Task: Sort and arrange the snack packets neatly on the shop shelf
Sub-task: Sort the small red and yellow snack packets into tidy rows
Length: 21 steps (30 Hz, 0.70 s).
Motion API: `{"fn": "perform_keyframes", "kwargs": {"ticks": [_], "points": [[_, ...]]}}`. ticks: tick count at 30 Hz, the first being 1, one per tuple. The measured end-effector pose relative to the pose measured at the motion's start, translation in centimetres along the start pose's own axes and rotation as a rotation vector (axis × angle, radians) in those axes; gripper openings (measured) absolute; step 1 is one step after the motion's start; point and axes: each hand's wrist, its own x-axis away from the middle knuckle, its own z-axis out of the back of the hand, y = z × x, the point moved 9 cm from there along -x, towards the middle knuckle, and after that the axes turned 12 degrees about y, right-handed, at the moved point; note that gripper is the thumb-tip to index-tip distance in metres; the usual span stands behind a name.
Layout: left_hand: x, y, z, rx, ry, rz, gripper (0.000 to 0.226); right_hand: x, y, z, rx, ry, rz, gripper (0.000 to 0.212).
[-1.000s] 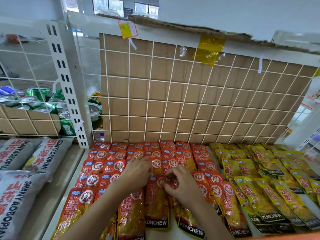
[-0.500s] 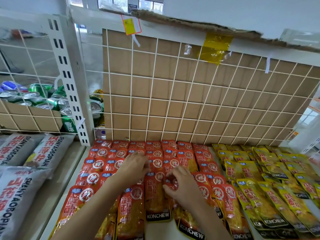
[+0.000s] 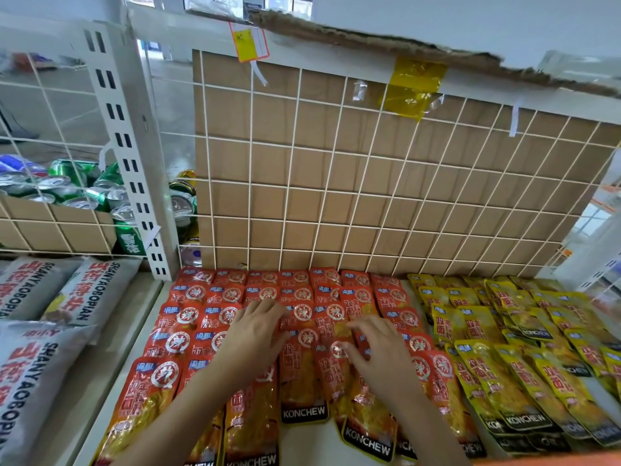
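Red KONCHEW snack packets [image 3: 304,381] lie in overlapping rows across the middle of the white shelf [image 3: 134,331]. Yellow KONCHEW packets [image 3: 497,371] fill the rows to their right. My left hand [image 3: 250,334] lies flat on the red packets with its fingers stretched forward. My right hand [image 3: 379,351] rests on the red packets just to the right, fingers spread and slightly bent, thumb touching a packet top. Neither hand lifts a packet. Packets under both palms are hidden.
A white wire grid backed by brown cardboard [image 3: 369,183] closes the shelf's rear. A slotted white upright [image 3: 131,156] stands at the left. Green drink cans [image 3: 77,190] sit behind it. Grey SHANYAOBOPIAN bags [image 3: 30,375] lie on the left shelf.
Both hands have slid a little farther back over the red packets. The right hand's fingers have uncurled and spread from a pinching pose.
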Motion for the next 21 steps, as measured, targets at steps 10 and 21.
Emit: {"fn": "perform_keyframes", "kwargs": {"ticks": [10,21], "points": [[4.2,-0.3,-0.7,-0.155,-0.062,-0.015,0.072,1.8,3.8,1.6,0.297,-0.118,-0.08,0.06],[6.9,-1.0,-2.4,-0.311,-0.154,-0.02,0.078,0.8,3.4,1.9,0.045,-0.01,-0.168,0.029]]}}
